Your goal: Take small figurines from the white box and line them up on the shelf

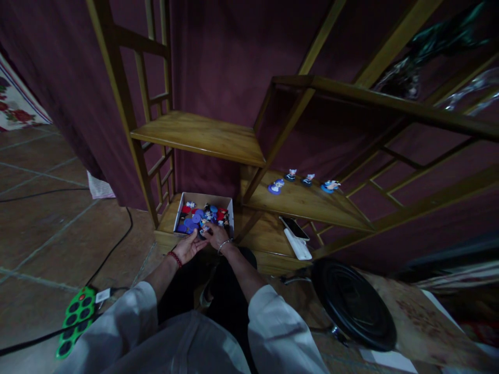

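A shallow cardboard box point(230, 210) stands on the lowest shelf, filled with small cartoon figurines and round purple and blue bases. At its front edge both of my hands meet around one small figurine point(203, 224) with a dark round base. My right hand point(215, 236), with a bracelet at the wrist, pinches the figurine from the right. My left hand point(187, 248), wearing a red bead bracelet, has its thumb and fingers at the base from below left. The fingers partly cover the figurine's lower part.
Several figurines, among them a purple-based one point(276, 187), stand on the middle shelf point(304, 205). A phone point(294, 227) and a white object point(298, 244) lie lower right. A black round stool point(354, 304) is at right, a green power strip point(76, 319) at left.
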Demonstrator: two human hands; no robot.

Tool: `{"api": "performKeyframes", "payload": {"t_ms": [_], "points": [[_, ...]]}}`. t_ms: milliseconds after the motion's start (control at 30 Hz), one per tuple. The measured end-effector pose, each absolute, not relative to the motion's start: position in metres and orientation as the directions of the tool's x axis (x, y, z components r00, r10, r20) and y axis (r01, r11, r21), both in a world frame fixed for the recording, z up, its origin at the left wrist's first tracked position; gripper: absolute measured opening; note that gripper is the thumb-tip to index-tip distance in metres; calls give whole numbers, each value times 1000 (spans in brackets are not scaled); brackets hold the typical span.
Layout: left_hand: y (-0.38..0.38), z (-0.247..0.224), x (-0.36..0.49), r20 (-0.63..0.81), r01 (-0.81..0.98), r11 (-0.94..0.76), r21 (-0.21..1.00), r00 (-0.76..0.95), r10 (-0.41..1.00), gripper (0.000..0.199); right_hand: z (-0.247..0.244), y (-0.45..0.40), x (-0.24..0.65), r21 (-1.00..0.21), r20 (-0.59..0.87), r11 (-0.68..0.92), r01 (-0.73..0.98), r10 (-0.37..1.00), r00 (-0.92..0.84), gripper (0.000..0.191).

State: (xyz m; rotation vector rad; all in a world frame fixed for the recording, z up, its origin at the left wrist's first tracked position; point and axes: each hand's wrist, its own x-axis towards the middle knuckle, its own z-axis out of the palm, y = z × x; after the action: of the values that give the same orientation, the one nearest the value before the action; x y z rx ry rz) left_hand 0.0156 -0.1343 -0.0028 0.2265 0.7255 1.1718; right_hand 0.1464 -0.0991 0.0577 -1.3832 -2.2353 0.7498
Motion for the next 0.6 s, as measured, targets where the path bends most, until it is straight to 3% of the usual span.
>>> {"api": "performKeyframes", "payload": {"t_ms": [600], "points": [[-139,6,20,-402,-761,373,531,162,901,12,67,-107,143,-421,-45,300,856,935,-351,28]]}}
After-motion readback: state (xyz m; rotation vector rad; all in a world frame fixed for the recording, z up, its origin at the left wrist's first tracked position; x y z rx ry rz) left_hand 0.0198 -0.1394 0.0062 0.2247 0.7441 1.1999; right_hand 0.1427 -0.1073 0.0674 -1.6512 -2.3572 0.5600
